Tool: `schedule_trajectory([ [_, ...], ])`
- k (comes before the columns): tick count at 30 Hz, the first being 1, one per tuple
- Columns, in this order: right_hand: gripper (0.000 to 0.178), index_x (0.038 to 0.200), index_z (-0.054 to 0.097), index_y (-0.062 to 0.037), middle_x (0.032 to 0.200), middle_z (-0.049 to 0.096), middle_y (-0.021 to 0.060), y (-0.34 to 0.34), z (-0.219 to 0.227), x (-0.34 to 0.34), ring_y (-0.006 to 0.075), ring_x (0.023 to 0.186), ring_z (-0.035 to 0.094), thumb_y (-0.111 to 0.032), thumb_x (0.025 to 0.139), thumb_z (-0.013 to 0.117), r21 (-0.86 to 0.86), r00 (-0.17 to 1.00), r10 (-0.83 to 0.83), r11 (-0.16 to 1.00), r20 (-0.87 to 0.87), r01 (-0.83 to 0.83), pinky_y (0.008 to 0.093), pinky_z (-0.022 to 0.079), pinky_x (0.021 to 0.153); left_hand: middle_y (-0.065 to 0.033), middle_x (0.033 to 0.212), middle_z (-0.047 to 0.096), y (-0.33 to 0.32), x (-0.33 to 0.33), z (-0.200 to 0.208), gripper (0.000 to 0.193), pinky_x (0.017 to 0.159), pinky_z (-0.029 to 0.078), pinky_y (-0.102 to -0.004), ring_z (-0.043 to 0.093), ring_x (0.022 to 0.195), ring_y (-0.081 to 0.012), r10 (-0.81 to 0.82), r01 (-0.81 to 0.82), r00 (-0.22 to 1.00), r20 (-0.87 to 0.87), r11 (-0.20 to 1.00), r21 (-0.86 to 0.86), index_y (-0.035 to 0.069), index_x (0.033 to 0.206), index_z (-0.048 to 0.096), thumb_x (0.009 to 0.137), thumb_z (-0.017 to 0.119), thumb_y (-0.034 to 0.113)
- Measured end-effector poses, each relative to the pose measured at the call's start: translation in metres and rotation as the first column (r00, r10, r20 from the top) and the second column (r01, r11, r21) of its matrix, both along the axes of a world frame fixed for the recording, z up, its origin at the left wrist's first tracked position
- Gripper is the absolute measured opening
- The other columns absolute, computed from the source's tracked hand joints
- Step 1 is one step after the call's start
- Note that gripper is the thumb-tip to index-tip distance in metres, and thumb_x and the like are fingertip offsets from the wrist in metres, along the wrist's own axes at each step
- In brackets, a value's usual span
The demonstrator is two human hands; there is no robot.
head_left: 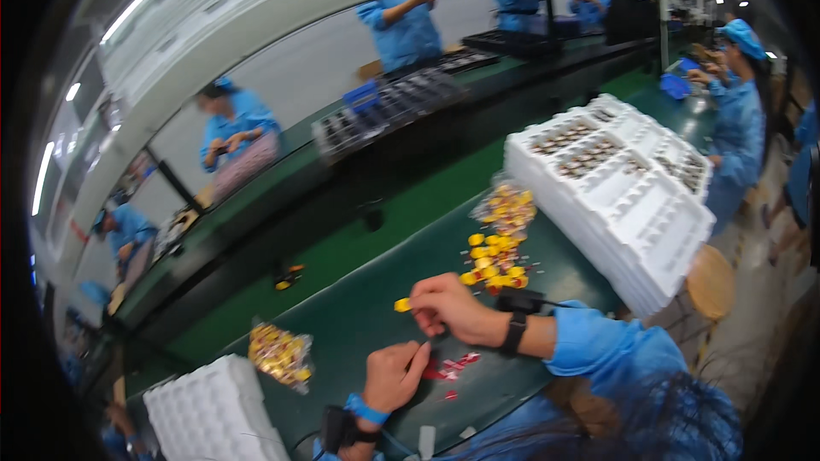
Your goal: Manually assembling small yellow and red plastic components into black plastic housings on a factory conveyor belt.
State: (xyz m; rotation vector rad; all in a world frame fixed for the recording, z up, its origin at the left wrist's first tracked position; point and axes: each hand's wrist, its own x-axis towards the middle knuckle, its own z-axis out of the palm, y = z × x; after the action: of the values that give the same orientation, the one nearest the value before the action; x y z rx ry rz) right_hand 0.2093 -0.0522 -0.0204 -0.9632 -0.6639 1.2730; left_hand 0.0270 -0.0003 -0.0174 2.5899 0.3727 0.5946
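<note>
Where the right hand leans over the green table: fingers bent downward and drawn close together, with a small yellow piece at their left side; whether they pinch it or it lies just behind them is impossible to say.
Left hand: nearer and to the left, fingers curled in, thumb raised toward the right hand, the two hands apart; its palm side is hidden, so I can't say whether it grips anything.
Red bits: scattered on the table just right of the left hand, on the near side of the right hand.
Yellow pieces: in a loose heap beyond the right hand, red showing among them.
Clear bags: one at the far end of that heap, another left of the left hand, both with yellow and red pieces inside.
White foam trays: a tall stack on the right, small metallic parts in the top one's slots; more white foam at the near left.
Wrists: a dark band on the right, a blue band on the left.
Far bench: dark trays and a blue box, co-workers in blue behind.
Right edge: a round stool beside the stack.
</note>
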Motion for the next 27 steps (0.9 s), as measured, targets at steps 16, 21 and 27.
schedule_trajectory([
  [16, 0.014, 0.075, 0.065, 0.0, 0.059, 0.061, 0.006, 0.006, 0.001, 0.013, 0.0125, 0.046, 0.058, -0.005, 0.088, 0.063, -0.035, 0.988, -0.15, 0.988, 0.047, 0.151, 0.0228, 0.041, 0.04, -0.006, 0.059, 0.057, 0.096, 0.054, 0.071, 0.008, 0.045, 0.043, -0.0246, 0.054, 0.049, -0.0119, 0.361, -0.103, 0.91, 0.203, 0.672, -0.734, 0.0, 0.092, 0.06, 0.087, 0.057, 0.006],
  [21, 0.012, 0.078, 0.067, 0.0027, 0.061, 0.062, 0.0064, 0.014, -0.001, 0.015, 0.0121, 0.049, 0.06, -0.004, 0.088, 0.064, 0.008, 0.952, -0.247, 0.968, 0.181, 0.249, 0.0228, 0.043, 0.042, -0.0081, 0.063, 0.061, 0.192, 0.106, 0.043, 0.03, 0.042, 0.044, -0.0296, 0.058, 0.049, -0.016, 0.553, -0.457, 0.831, 0.061, 0.742, -0.491, 0.0, 0.099, 0.059, 0.087, 0.068, 0.026],
  [27, 0.016, 0.075, 0.065, 0.0032, 0.061, 0.063, 0.0057, 0.014, -0.007, 0.01, 0.0101, 0.05, 0.06, -0.007, 0.087, 0.066, 0.033, 0.937, -0.218, 0.976, 0.274, 0.217, 0.0238, 0.046, 0.044, -0.0099, 0.066, 0.061, 0.223, 0.113, 0.034, 0.036, 0.046, 0.047, -0.0329, 0.06, 0.053, -0.0168, 0.318, -0.353, 0.935, -0.154, 0.871, -0.341, 0.001, 0.099, 0.055, 0.08, 0.079, 0.021],
])
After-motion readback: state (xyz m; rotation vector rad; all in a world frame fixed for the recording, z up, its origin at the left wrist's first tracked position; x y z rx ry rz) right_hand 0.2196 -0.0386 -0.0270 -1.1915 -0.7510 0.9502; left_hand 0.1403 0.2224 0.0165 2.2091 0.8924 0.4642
